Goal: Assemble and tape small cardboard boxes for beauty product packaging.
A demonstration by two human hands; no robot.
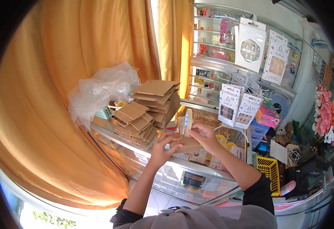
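Above the glass counter (pixel 136 149), my left hand (pixel 166 147) grips a small brown cardboard box (pixel 188 145) from its left side, with the thumb along the near edge. My right hand (pixel 204 136) is closed on what looks like a roll of packing tape (pixel 189 118), held upright just above the box's far side. Its fingertips are close to the box's top, and whether they touch it is hard to tell. Left of the box, flattened cardboard boxes (pixel 134 124) lie in a low pile, with a taller stack of them (pixel 157 97) behind.
Bubble wrap (pixel 104 87) sits at the counter's left end beside an orange curtain (pixel 87 45). Press-on nail packs (pixel 230 107) hang on a stand at the right. Beyond are a yellow basket (pixel 268 173), a fan (pixel 279 103) and glass shelves (pixel 214 38). Flat packs lie under the hands.
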